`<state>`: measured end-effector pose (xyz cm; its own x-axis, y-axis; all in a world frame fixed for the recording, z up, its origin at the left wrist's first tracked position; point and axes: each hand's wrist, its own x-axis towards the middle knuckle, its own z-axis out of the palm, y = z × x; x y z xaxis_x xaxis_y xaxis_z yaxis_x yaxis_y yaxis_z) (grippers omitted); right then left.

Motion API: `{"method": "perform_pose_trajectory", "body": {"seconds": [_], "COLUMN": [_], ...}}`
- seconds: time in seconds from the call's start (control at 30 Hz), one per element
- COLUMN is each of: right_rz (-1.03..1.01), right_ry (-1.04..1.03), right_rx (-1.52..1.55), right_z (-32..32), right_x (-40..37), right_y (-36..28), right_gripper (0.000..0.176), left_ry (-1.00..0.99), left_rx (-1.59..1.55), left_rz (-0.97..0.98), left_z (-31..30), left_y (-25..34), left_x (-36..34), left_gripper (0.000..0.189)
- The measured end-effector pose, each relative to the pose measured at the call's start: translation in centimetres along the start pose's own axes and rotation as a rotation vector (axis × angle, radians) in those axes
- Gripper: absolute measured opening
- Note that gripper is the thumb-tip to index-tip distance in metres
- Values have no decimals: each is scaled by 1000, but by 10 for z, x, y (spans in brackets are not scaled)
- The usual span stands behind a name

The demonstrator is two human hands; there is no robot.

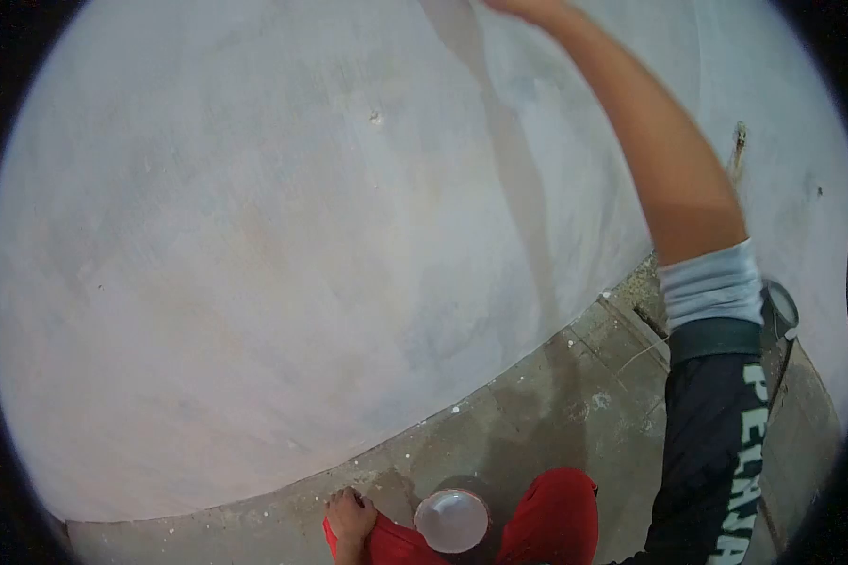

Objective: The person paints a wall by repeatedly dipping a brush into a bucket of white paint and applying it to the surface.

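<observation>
My left hand (350, 515) rests on my left knee, over the red trousers (400, 544). Its fingers are curled in and I see nothing in them. My right arm (655, 160), in a dark sleeve with a pale cuff pushed up, reaches up along the whitish wall (283, 254). Only the wrist end of my right hand (523, 6) shows at the top edge; its fingers, and whatever they hold, are cut off. Between my knees stands a round bucket (452, 521) with white material inside.
A grey-brown floor (528, 405) with white specks meets the wall along a curved line. To the right of my arm is a dark bucket (779, 309) near the wall. The wall has a chipped spot (376, 118) and a brownish mark (740, 141).
</observation>
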<state>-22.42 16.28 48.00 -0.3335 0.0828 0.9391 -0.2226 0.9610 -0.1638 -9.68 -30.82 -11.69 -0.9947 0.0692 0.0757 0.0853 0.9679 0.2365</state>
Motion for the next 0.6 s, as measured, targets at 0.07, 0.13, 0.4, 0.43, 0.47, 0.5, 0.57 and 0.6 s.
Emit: {"method": "perform_pose_trajectory", "body": {"seconds": [0.07,0.13,0.4,0.43,0.47,0.5,0.57,0.6], "right_rz": [53,-96,103,155,207,82,-143,-261], "right_ry": [-49,0,-607,-598,-588,-406,-124,-12], "right_rx": [118,66,78,44,8,-29,-73,-59], "right_z": [34,69,52,39,20,16,17,27], "right_x": [-41,-106,-268,-243,-203,-172,-105,-70], "right_y": [0,25,45,28,9,4,-5,-3], "right_gripper": [33,29,22,24,26,26,31,33], "left_ry": [-16,-18,-167,-217,-268,-273,-333,-339], "left_rx": [16,-3,19,34,48,45,53,50], "left_rz": [-76,-58,-39,-31,-23,-32,-50,-62], "left_z": [-3,-1,-9,-17,-22,-24,-26,-25], "left_y": [4,2,2,4,7,8,3,-1], "left_x": [-2,-3,7,6,6,7,9,9], "left_gripper": [21,22,31,33,36,36,39,39]}}
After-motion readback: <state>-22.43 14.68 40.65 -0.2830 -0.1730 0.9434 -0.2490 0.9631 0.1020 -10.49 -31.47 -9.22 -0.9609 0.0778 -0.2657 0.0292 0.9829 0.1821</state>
